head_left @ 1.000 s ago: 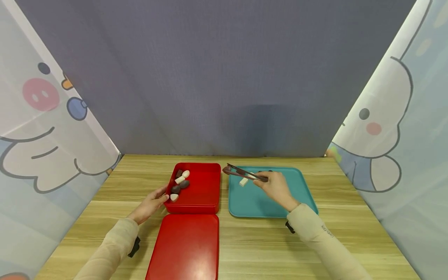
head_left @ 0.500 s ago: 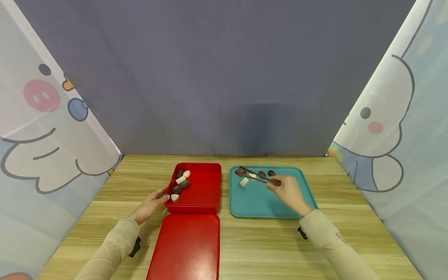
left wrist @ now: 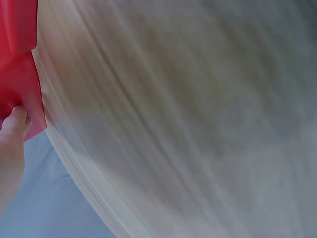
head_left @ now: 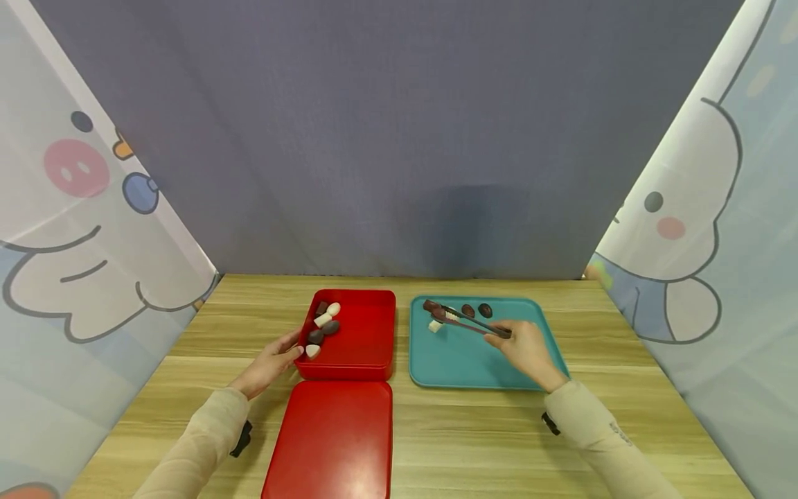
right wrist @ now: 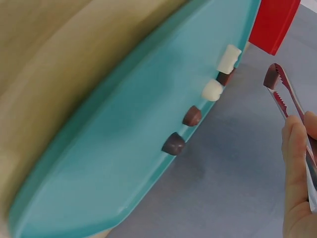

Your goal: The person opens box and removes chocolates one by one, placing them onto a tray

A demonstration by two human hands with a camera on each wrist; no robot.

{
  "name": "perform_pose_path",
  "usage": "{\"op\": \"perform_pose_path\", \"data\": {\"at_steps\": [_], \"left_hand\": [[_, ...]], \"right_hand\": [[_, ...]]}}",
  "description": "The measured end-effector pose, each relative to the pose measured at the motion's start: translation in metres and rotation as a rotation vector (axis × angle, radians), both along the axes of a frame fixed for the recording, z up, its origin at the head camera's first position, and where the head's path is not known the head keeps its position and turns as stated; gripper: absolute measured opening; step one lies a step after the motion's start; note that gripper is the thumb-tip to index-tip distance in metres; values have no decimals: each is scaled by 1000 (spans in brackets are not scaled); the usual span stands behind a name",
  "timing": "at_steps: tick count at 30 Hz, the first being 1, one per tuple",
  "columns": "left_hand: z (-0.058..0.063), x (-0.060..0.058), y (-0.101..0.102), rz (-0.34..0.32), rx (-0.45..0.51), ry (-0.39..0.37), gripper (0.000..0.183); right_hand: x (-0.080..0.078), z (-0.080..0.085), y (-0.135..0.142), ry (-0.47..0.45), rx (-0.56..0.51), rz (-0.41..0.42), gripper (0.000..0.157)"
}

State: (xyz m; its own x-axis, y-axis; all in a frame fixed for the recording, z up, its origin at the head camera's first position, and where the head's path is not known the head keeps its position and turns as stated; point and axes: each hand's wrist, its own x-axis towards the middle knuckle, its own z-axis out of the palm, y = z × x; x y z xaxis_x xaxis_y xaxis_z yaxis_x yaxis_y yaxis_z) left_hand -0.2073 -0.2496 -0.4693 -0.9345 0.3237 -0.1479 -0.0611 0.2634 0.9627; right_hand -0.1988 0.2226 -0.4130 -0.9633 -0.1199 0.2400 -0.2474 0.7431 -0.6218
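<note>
My left hand touches the left wall of a red box, thumb at its rim and fingers along the outside. Part of that hand appears against the red box in the left wrist view. Dark and white chocolates lie along the box's left side. My right hand pinches dark tongs over the back left of a teal tray. At the tongs' tips in the right wrist view is a dark brown piece, apparently between them; how firmly it is gripped I cannot tell.
White chocolates and dark chocolates lie near the tray's far edge. A red lid lies in front of the box on the wooden table. A grey-blue curtain stands behind, with printed sheets at both sides.
My right hand has moved right with the tongs, their tips passing from beside the box to over the tray's back left. My left hand has stayed at the box.
</note>
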Motion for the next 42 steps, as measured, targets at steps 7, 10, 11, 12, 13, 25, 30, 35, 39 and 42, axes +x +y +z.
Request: {"op": "perform_pose_path", "data": {"at_steps": [7, 10, 11, 12, 13, 25, 30, 35, 39, 42], "left_hand": [[-1, -1, 0, -10, 19, 5, 56], [-2, -2, 0, -15, 24, 1, 56], [-2, -3, 0, -13, 20, 1, 56], [-2, -3, 0, -11, 16, 0, 57], [-2, -3, 0, -5, 10, -1, 57], [-2, -2, 1, -7, 21, 1, 55], [-2, -2, 1, 19, 14, -16, 55], [-1, -2, 1, 44, -46, 0, 56], [-1, -1, 1, 36, -38, -3, 57], [0, -1, 1, 22, -24, 8, 56]], "right_hand": [[2, -7, 10, -15, 28, -26, 27], [2, -10, 14, -12, 45, -25, 27], [2, -11, 15, -9, 46, -23, 26], [2, -11, 16, -9, 48, -22, 26], [2, -13, 17, -11, 49, -26, 25], [3, -21, 28, -28, 89, -32, 23], [2, -25, 29, -26, 103, -30, 23], [3, -27, 31, -19, 117, -31, 23], [4, -28, 31, -22, 116, -30, 23], [4, -28, 32, -29, 111, -31, 24]]}}
